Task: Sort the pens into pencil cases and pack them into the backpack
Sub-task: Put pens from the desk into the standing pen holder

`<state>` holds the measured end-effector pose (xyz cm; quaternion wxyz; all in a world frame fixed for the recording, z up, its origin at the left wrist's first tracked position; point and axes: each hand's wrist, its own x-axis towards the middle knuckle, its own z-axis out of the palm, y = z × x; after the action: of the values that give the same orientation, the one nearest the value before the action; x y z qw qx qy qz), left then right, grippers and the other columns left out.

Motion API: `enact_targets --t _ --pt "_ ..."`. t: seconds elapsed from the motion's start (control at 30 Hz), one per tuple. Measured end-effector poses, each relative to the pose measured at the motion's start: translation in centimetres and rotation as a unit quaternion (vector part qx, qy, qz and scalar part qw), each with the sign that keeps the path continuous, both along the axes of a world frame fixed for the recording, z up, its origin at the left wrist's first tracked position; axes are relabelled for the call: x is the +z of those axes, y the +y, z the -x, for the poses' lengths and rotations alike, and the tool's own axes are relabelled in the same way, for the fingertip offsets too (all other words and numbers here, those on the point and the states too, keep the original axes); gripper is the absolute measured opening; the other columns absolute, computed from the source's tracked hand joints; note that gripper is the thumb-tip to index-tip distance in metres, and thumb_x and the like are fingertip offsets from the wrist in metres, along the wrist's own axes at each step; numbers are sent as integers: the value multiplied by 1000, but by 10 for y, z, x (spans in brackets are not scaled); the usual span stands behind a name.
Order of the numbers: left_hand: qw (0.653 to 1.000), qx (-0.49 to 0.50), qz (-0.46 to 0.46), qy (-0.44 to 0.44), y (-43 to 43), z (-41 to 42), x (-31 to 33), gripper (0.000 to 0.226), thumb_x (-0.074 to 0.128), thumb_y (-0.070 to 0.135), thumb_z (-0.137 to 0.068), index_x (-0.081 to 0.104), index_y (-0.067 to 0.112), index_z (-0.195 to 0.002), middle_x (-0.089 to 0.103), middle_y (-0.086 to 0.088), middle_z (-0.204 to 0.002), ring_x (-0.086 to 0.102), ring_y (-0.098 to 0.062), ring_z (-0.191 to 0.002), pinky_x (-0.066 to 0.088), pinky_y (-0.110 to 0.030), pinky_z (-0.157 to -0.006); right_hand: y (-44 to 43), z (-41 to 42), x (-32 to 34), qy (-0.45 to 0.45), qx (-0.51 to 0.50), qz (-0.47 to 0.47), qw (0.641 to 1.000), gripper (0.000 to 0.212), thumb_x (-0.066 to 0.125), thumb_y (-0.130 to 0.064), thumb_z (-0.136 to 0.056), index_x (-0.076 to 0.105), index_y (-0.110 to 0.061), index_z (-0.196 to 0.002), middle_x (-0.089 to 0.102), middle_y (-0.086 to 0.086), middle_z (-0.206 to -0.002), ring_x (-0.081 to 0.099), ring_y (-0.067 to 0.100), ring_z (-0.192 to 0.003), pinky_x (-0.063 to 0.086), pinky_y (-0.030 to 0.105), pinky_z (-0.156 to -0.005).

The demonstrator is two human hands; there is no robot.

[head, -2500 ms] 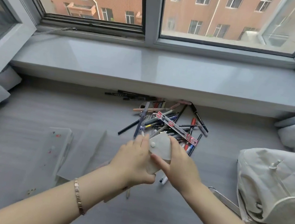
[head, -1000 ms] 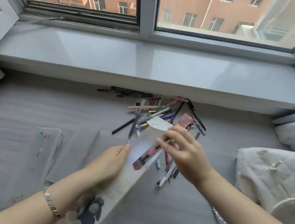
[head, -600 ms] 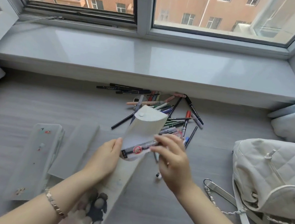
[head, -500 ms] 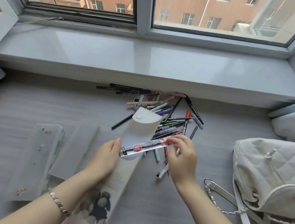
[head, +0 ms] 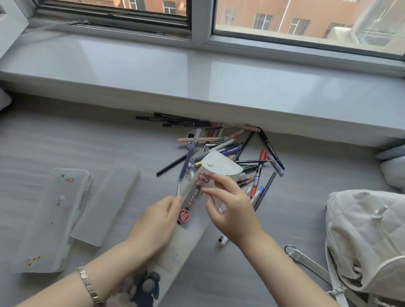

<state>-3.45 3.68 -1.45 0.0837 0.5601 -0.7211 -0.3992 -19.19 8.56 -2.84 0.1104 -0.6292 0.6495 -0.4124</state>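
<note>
Floor (head: 292, 212) lies open between pen pile (head: 225, 147), backpack (head: 376, 242) and spare pencil cases (head: 57, 218).

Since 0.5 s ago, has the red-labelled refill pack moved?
Yes. The refill pack swung from crosswise, roughly parallel to the windowsill, to pointing away from it, into the open pencil case, pinched by the right hand.

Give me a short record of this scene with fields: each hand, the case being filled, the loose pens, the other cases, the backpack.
left hand: grips the left edge of the open pencil case
right hand: pinches the top of a red-labelled pen pack whose lower end is inside the case mouth
flap: open, lifted toward the pens
loose pens: heap below the windowsill, beyond the held case
other cases: decorated case and plain case, side by side at left
backpack: white, quilted, at right, untouched
</note>
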Motion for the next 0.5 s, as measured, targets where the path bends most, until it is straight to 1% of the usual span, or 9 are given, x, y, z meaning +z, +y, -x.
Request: enact_targets --t 0.07,0.13,0.2,0.27,0.33,0.37,0.4,0.43,0.5 --pt "1000 -10 6 -8 1 0 1 41 29 39 -98 49 12 -73 62 -5 -78 55 -30 -83 41 -36 -71 -2 7 -6 75 -13 -23 997 27 48 -16 -80 72 -3 -80 69 12 -102 57 20 -100 43 24 -94" --pt "1000 -14 12 -16 2 -1 2 41 29 40 -98 44 15 -69 58 -3 -73 52 -30 -78 37 -36 -67 -2 8 -7 154 -39 -34 987 29 47 -19 -80 72 -7 -72 70 11 -98 62 28 -93 50 37 -86" --pt "999 -1 13 -29 1 0 1 41 28 40 -98 38 19 -64 54 -2 -70 50 -29 -76 34 -34 -64 1 5 -6 180 -40 -18 983 29 48 -19 -80 72 -8 -69 71 9 -96 63 29 -92 49 38 -85" --pt "999 27 -5 -29 -3 0 -4 42 26 38 -98 36 18 -63 51 -2 -68 49 -29 -77 34 -34 -67 8 2 -4 132 -70 -11 989 22 53 -16 -80 72 -8 -75 71 6 -89 62 24 -90 45 31 -86" --pt "998 58 -31 -16 -8 0 -9 43 25 35 -99 34 16 -62 47 1 -66 45 -27 -76 32 -33 -69 15 7 -4 13 -178 -59 982 15 57 -12 -82 70 -7 -87 69 7 -87 61 23 -84 46 30 -81" --pt "997 69 -37 -12 -9 0 -10 43 25 33 -100 34 15 -61 46 1 -66 43 -26 -75 32 -32 -69 16 14 -5 -50 -233 -124 963 17 57 -13 -85 67 -6 -97 67 8 -91 60 24 -86 46 32 -81" --pt "996 75 -39 -8 -10 -1 -12 44 24 33 -100 35 15 -62 46 1 -67 43 -26 -75 31 -32 -69 17 20 -7 -93 -275 -214 933 25 57 -19 -87 62 -6 -108 65 10 -98 59 25 -92 46 34 -83" --pt "996 78 -37 -6 -11 -2 -13 44 24 33 -100 35 14 -62 47 0 -68 43 -25 -74 31 -32 -68 17 24 -10 -108 -295 -302 900 36 57 -28 -88 54 -6 -117 63 12 -104 58 28 -97 46 35 -83" --pt "996 76 -34 -4 -10 -4 -13 44 24 32 -100 33 15 -61 44 1 -66 40 -23 -71 30 -33 -66 14 26 -15 -88 -287 -411 860 57 58 -39 -86 38 -4 -127 61 16 -111 58 34 -103 47 36 -80"
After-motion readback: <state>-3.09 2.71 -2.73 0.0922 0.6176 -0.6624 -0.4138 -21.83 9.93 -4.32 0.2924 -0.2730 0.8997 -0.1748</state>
